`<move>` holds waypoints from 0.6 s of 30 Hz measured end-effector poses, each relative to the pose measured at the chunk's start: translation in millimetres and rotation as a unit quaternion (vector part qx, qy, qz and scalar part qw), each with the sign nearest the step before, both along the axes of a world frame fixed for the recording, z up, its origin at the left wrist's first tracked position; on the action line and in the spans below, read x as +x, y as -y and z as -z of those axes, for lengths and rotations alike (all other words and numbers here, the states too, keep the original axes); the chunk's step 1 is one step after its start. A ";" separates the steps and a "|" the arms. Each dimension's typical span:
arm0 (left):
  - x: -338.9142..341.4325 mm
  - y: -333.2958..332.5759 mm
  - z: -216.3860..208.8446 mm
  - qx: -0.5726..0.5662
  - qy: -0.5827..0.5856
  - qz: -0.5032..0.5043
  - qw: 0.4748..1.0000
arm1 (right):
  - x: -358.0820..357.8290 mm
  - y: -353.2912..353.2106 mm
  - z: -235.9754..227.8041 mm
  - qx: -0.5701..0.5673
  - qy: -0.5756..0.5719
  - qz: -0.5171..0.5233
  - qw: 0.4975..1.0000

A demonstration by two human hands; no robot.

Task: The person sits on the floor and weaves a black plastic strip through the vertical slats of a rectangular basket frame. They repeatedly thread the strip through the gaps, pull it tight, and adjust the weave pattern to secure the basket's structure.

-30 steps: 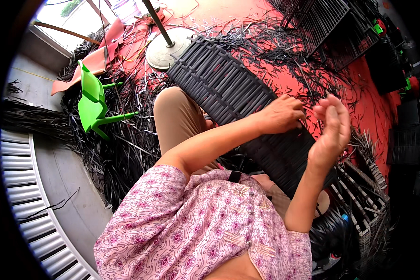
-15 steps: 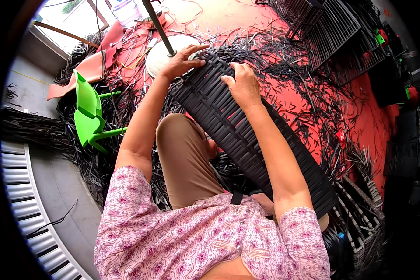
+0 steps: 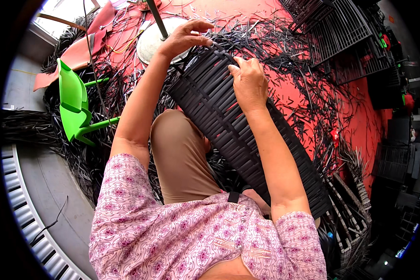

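Note:
A long panel of woven black strips [image 3: 219, 109] slants across my lap, running from the far middle down to the near right. At its far end, my left hand [image 3: 184, 39] has curled fingers, with the lower fingertips at the end of a flat black strip [image 3: 224, 53]. The same strip reaches my right hand [image 3: 251, 86], whose thumb and forefinger pinch together over the panel's right edge. Reddish gaps show between some of the weave's rows. My bent knee [image 3: 177, 154] is beside the panel's left side.
Loose black strips [image 3: 284, 56] litter the red floor [image 3: 284, 88]. A green plastic chair [image 3: 72, 105] lies tipped at left. Beyond my left hand stands a pole on a round pale base [image 3: 149, 46]. Black slatted frames [image 3: 340, 37] are stacked at the far right.
My left hand has moved up and slightly right, its fingers curling in from a wider spread. My right hand has shifted a little right and down. A strip now shows between them.

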State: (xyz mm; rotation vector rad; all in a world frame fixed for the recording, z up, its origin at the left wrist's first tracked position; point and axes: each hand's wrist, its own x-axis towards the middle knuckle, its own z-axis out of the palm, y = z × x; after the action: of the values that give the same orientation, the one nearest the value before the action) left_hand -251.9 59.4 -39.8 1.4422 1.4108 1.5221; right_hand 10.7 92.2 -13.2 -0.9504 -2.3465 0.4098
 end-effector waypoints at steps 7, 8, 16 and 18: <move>10.9 24.1 6.0 -0.145 -0.151 -0.117 0.971 | -4.9 2.3 1.9 0.035 -0.001 0.007 0.999; 13.1 23.8 3.4 -0.191 -0.070 -0.097 0.974 | -4.6 2.7 2.9 0.037 0.000 0.007 0.999; -6.0 19.7 6.6 -0.154 0.086 0.010 0.984 | -4.8 3.5 7.0 0.076 -0.003 0.004 0.997; -4.3 13.9 1.9 -0.145 0.089 -0.009 0.985 | -5.8 4.5 8.8 0.085 -0.004 0.007 0.996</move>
State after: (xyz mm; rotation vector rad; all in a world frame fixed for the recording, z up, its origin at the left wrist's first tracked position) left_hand -256.2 45.5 -41.7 1.0949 1.4683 1.3522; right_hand 4.9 87.7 -22.0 -0.8827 -2.3243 0.2042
